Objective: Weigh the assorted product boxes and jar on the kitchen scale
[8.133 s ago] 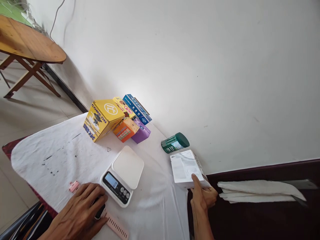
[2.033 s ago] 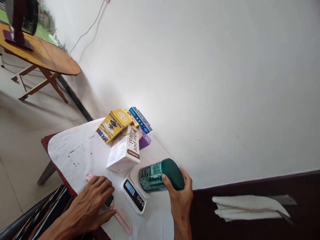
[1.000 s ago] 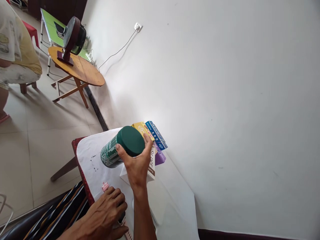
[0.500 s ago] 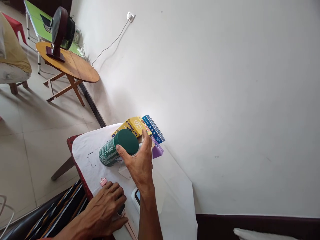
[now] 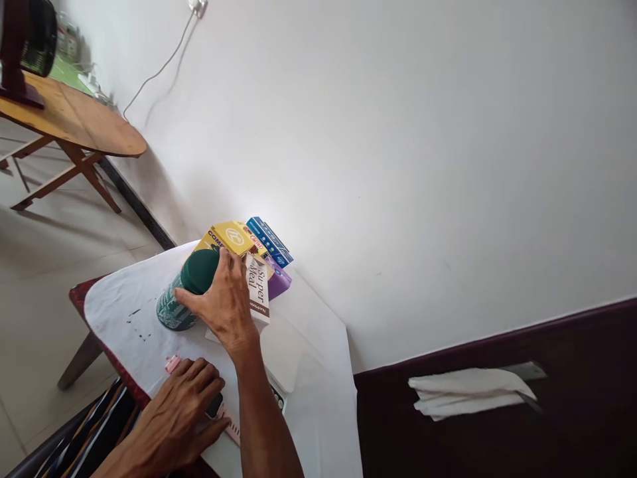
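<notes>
A dark green canister with a plain green lid stands on the white-covered table. My right hand grips it near the lid, thumb on one side and fingers on the other. My left hand lies lower on the table, its fingers curled over a long pink slotted tool. The tool's pink end piece pokes out by the fingertips, and much of it is hidden under the hand. Behind the canister are a yellow box, a white "Su-per Meal" box, a blue box and a purple box.
A pale, rounded flat object lies right of my right forearm. The white wall borders the table. Farther left, a fan stands on a folding wooden table. A white cloth is at the lower right.
The camera view has swung right, so the scene sits farther left. The white box beside my right hand now shows clearly. Both hands keep their places on the canister and the pink tool.
</notes>
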The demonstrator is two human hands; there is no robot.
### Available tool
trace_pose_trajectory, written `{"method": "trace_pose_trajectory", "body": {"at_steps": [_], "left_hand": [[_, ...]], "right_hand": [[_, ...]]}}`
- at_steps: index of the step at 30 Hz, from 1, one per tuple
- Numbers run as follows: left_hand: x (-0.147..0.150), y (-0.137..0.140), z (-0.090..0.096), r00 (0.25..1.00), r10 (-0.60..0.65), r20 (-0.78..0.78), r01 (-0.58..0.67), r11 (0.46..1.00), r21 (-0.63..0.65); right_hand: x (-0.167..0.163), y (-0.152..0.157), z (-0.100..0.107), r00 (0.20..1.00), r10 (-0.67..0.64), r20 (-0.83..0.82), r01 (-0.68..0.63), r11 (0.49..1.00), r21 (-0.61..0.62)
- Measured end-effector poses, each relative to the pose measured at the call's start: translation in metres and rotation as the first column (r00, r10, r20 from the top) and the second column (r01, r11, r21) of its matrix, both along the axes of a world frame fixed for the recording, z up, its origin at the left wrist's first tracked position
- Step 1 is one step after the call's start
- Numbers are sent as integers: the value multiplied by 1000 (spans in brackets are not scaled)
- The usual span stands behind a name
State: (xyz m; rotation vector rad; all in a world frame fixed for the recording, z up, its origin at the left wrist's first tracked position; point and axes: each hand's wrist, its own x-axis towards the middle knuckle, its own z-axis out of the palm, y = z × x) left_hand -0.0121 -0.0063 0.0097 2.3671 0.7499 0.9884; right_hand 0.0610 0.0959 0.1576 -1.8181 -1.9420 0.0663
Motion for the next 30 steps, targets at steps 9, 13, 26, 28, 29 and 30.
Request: {"method": "trace_pose_trajectory", "body": {"at_steps": [9, 13, 26, 28, 29, 30], "left_hand": [[-1, 2, 0, 1000, -6, -11, 7, 1000, 28], [-1, 0, 1, 1000, -12, -10, 13, 1000, 18], [-3, 2, 1, 998, -26, -59, 28, 999, 29], [-3, 2, 2, 997, -29, -71, 31, 999, 24], [-3, 2, 3, 997, -27, -74, 29, 999, 25], [-2, 2, 3, 997, -24, -75, 26, 999, 30]], "right_hand": [[27, -63, 67, 897, 87, -434, 53, 952, 301], [76, -114, 108, 888, 3, -459, 240, 849, 471], [194, -133, 28, 876, -469, -110, 474, 796, 377], [199, -130, 17, 881, -462, -108, 468, 809, 357], [200, -129, 13, 882, -458, -112, 467, 814, 347], [201, -128, 10, 883, -454, -117, 465, 818, 339]]}}
